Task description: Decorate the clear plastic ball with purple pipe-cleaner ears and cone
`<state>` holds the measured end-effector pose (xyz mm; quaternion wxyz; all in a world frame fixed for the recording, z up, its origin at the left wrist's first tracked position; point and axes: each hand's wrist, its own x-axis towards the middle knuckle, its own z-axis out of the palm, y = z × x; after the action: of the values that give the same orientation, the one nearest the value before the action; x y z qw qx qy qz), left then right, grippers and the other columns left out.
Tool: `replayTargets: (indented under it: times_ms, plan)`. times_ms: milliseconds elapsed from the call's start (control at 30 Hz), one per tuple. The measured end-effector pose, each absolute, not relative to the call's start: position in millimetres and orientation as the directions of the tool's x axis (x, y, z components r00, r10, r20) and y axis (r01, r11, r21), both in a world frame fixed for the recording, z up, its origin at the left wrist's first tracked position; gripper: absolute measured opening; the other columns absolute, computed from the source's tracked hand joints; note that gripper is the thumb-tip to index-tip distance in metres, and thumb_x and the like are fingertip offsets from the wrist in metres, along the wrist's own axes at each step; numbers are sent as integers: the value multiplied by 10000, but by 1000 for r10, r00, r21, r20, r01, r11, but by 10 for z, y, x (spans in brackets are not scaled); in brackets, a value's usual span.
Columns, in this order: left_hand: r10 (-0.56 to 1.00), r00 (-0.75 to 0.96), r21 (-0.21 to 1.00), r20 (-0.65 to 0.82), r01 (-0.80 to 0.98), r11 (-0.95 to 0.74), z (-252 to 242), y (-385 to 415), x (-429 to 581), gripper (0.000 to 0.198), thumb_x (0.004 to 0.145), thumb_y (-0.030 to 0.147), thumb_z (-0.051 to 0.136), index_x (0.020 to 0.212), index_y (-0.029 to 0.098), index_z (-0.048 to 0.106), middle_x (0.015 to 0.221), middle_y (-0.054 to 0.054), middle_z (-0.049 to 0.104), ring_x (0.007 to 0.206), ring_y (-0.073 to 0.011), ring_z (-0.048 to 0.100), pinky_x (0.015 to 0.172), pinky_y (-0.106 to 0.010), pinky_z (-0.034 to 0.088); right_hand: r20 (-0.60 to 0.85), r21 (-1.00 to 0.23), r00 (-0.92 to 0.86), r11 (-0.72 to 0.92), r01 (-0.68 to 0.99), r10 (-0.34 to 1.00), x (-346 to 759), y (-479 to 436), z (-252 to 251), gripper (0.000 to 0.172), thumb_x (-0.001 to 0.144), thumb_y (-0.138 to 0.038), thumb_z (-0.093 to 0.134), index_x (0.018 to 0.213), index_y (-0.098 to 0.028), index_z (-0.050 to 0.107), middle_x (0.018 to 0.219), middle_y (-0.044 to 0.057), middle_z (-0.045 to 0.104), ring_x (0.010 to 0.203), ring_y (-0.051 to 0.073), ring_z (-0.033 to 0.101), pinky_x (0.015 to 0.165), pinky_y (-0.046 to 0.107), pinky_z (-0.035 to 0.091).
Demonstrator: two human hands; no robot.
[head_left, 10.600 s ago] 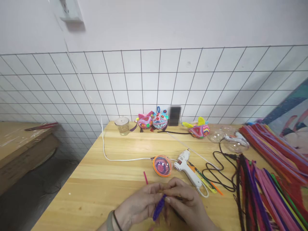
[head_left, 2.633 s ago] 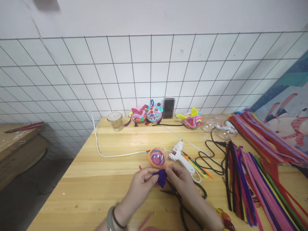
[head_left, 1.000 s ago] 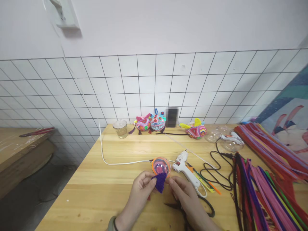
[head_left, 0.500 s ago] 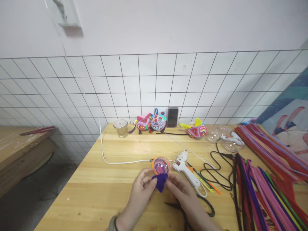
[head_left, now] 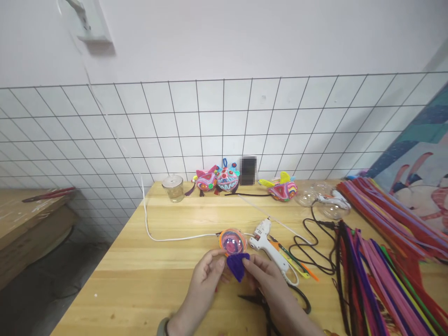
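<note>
My right hand (head_left: pixel 264 275) pinches a small purple fuzzy piece (head_left: pixel 237 268), roughly triangular with its point downward. At the piece's left edge is my left hand (head_left: pixel 209 271), fingers loosely curled; its thumb is off the piece, and an index fingertip is close to the top left corner. Just beyond lies a clear plastic dome (head_left: pixel 232 243) with an orange rim and purple and pink strands showing through. Black-handled scissors (head_left: pixel 255 298) lie partly hidden under my right hand.
A white glue gun (head_left: pixel 268 247) rests right of the dome beside coloured sticks (head_left: pixel 297 267). Pipe cleaner bundles (head_left: pixel 378 280) cover the right side. Colourful fuzzy animal figures (head_left: pixel 227 179), a lidded glass jar (head_left: pixel 173 189) and clear plastic shells (head_left: pixel 332 207) stand at the back. Cords (head_left: pixel 311 261) cross the table.
The purple piece has turned and shifted slightly right with my right hand. My left thumb has come off it. The whole view has moved a little.
</note>
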<state>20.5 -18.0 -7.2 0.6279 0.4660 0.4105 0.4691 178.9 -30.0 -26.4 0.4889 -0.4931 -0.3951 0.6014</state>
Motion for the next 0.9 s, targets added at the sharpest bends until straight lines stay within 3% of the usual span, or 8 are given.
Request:
replayTargets:
  times_ms: [400,700,900]
  plan:
    - [961,261,960,-93,-234,157,-97,-174,239,319,632,400,733,806,144,656,701,-70,724,583,-143,629,555,-223,469,-208,-958,-64,-216,-188,976,1757,-329,-115,440,646,-576,663,550,-171,519,437,-62,419,395,65,295,411,207,184]
    - [981,160,963,-110,-228,146,-137,-139,231,313,615,407,741,763,150,638,614,-42,707,554,-148,629,504,-212,461,-92,-970,-221,-137,-201,971,1719,-358,-201,383,608,-392,768,897,-185,629,617,-42,546,468,78,432,453,193,347]
    - [980,149,956,-130,-244,164,-126,-140,241,341,565,425,763,709,147,626,626,-54,715,505,-137,609,498,-223,467,-122,-973,-175,-153,-174,977,1718,-370,-214,275,661,-400,726,795,-165,681,643,-1,611,502,91,474,454,193,391]
